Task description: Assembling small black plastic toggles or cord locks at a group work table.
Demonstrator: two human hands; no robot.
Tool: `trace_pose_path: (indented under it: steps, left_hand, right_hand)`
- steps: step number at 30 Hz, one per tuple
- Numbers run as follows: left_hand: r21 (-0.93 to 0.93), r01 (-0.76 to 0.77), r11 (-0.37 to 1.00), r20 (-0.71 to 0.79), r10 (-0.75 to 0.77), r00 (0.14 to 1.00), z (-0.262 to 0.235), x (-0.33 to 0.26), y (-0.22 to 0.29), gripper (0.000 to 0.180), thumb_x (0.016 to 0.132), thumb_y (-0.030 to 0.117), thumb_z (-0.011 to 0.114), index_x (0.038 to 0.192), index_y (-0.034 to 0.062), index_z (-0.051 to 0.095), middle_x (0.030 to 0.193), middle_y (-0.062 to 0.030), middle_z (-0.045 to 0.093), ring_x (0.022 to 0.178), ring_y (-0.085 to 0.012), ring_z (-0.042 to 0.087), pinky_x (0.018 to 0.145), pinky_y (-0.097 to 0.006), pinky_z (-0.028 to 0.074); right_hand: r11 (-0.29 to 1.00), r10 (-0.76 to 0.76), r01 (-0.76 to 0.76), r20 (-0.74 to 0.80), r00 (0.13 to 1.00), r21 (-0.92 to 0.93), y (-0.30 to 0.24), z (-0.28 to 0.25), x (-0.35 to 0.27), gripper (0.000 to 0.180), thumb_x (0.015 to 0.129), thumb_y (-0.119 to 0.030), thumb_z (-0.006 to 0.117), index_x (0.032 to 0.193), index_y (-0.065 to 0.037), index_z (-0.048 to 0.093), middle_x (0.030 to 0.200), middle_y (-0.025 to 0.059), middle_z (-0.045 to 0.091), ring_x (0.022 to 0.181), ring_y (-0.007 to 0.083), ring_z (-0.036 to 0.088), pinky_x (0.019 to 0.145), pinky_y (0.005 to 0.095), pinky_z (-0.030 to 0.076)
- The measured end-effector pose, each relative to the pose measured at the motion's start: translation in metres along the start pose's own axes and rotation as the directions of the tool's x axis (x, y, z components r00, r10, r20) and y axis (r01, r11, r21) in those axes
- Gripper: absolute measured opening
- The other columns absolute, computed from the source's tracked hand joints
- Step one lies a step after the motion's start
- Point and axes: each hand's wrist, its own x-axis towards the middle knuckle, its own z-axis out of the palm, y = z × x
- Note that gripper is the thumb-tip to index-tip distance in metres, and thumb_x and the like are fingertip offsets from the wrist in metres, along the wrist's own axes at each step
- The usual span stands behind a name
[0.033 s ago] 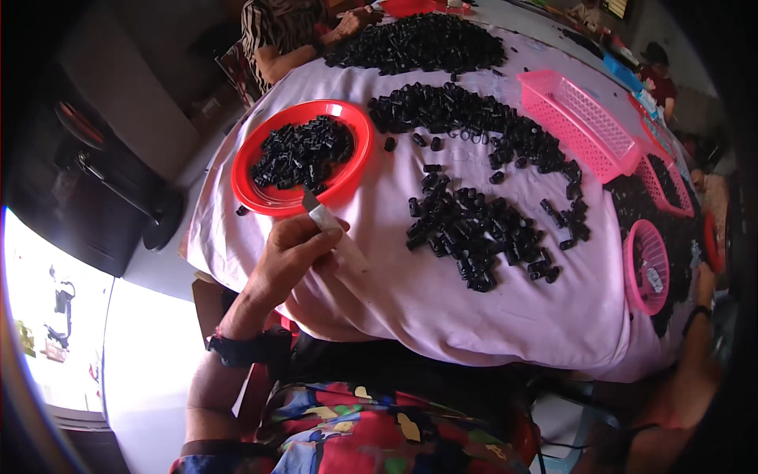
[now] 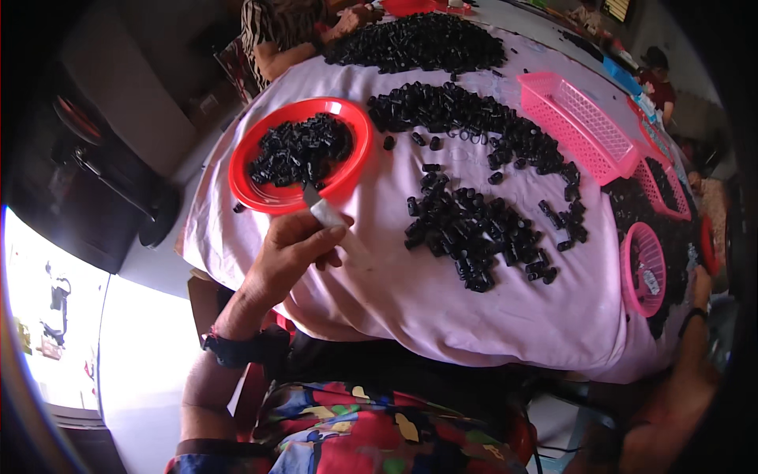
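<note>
My left hand (image 2: 296, 243) is closed around a knife (image 2: 325, 212) with a short grey blade and a whitish handle. Its blade points away from me, over the near rim of a red plastic bowl (image 2: 359, 162). Small black cylindrical pieces (image 2: 304, 146) are heaped inside that bowl. To the right of the knife lies a loose cluster of black pieces (image 2: 474, 229) on the pink cloth (image 2: 474, 336). At the far right edge, my right hand (image 2: 701, 284) reaches out past a dark wristband, beside a red container; its fingers are too dim to make out.
Larger piles of black pieces (image 2: 414, 43) spread across the back. Pink baskets (image 2: 580, 122) and a round pink basket (image 2: 643, 268) stand on the right. At the back left a person in a striped top (image 2: 288, 35) has a hand beside the far pile. Others sit farther right.
</note>
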Motion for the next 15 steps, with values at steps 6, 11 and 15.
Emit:
trace_pose_path:
  steps: [6,11,15]
  left_hand:
    - [-0.25,-0.252,0.935,0.334,0.328,0.884,0.067,0.002,0.053,0.043,0.088,0.004,0.066,0.127,-0.0004,0.048,0.099,-0.0041,0.064,0.091,-0.01,0.061,0.076,-0.027,0.052]
    - [-0.114,-0.399,0.91,0.444,0.406,0.799,0.111,0.024,0.051,0.048,0.088,-0.001,0.064,0.128,-0.0012,0.038,0.107,-0.0104,0.064,0.1,-0.0132,0.061,0.085,-0.031,0.051]
    - [-0.066,-0.404,0.913,0.466,0.386,0.796,0.121,0.032,0.046,0.049,0.086,0.004,0.068,0.127,0.0016,0.041,0.099,-0.0083,0.065,0.094,-0.0099,0.061,0.078,-0.027,0.052]
  right_hand:
    - [0.965,0.213,-0.258,0.425,0.88,0.052,-0.058,0.11,0.037,0.03,0.094,-0.018,0.054,0.117,0.001,0.056,0.11,0.0104,0.059,0.094,0.0149,0.055,0.079,0.028,0.044]
    - [0.732,0.476,-0.616,0.427,0.769,0.292,-0.042,0.141,0.032,0.023,0.09,-0.021,0.064,0.097,-0.001,0.06,0.076,0.0034,0.062,0.069,0.0082,0.057,0.056,0.0246,0.043]
    - [0.784,0.491,-0.558,0.279,0.825,0.272,-0.025,0.143,0.016,0.016,0.093,-0.018,0.059,0.094,-0.001,0.061,0.072,0.0006,0.062,0.064,0.004,0.053,0.055,0.0212,0.041]
